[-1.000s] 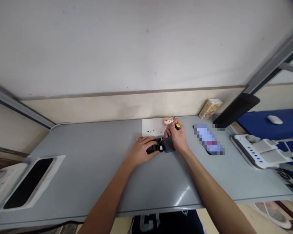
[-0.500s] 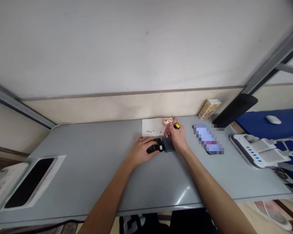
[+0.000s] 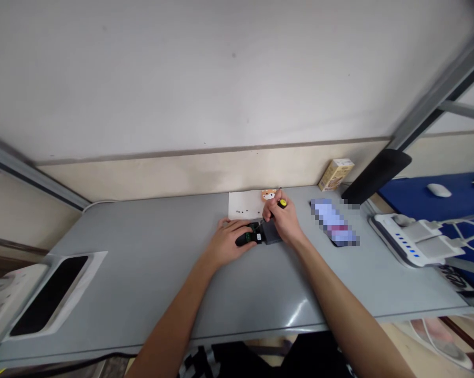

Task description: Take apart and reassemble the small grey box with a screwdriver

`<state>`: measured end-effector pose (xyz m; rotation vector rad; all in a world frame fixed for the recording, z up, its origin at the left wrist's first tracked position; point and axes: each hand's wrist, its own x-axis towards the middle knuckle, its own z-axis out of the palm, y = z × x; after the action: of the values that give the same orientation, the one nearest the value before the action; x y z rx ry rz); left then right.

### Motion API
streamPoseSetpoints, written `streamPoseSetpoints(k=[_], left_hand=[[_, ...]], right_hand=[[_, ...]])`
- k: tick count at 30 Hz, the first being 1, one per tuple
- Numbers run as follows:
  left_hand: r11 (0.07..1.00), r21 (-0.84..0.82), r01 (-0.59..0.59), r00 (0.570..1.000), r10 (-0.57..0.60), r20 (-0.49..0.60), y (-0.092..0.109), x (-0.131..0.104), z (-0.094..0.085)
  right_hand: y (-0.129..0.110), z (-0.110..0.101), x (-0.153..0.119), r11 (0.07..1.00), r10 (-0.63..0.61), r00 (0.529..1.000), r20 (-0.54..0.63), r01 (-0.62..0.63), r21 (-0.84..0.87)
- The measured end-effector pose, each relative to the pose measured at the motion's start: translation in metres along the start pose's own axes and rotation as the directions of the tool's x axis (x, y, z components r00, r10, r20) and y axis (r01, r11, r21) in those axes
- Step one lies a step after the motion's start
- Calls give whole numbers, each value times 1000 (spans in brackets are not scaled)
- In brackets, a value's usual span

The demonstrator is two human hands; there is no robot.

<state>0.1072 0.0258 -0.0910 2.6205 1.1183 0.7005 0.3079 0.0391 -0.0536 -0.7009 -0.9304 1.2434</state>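
Observation:
My left hand lies over the left end of a small black electronic device with green circuit board showing, its fingers and thumb holding it from both sides against the table. In my right hand, closed in a grip, is a screwdriver with a yellow-ended handle. Its thin shaft slants down to the board, near my left fingertips; the exact contact of the tip is too small to tell. A dark grey flat block adjoins the device, partly hidden by my right hand. Behind lies white paper with several tiny dark screws.
An orange dog-face item sits on the paper. To the right are a phone, a small carton, a black cylinder and a charging strip with plugs. A dark phone-like slab lies at left on the grey table.
The view has shifted slightly. Both hands keep their places at the device, and the screwdriver stays in my right hand at nearly the same slant.

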Motion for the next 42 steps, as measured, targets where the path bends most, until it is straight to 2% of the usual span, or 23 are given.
streamPoseSetpoints(k=[2,8,13,18,25,28,33,38,42], left_hand=[[1000,2,-1,1000,1,-3,0,0,0],[1000,9,2,1000,-2,3,-1,-1,0],[1000,4,-5,1000,4,5,0,-1,0],[1000,7,7,1000,-7,0,0,-1,1],[1000,-9,2,1000,-2,-8,0,-1,3],[1000,-13,-1,1000,1,-5,1,-1,1],[1000,-11,8,1000,-8,1,1,-1,1],[1000,-13,9,1000,-9,-9,0,-1,2],[1000,-18,3,1000,-3,-5,0,-1,2]], right_hand=[[0,2,1,1000,-6,1000,0,6,6],[-6,4,0,984,68,997,46,-75,162],[-3,3,-3,992,55,998,29,-58,115],[2,7,0,997,-27,999,-31,30,71],[-6,5,-2,978,84,996,15,-85,191],[-3,3,-2,985,59,998,-7,-57,164],[1,5,-1,997,-30,993,-110,38,68],[-8,10,-3,988,53,999,1,-53,146],[-9,10,-4,992,38,999,-33,-34,121]])
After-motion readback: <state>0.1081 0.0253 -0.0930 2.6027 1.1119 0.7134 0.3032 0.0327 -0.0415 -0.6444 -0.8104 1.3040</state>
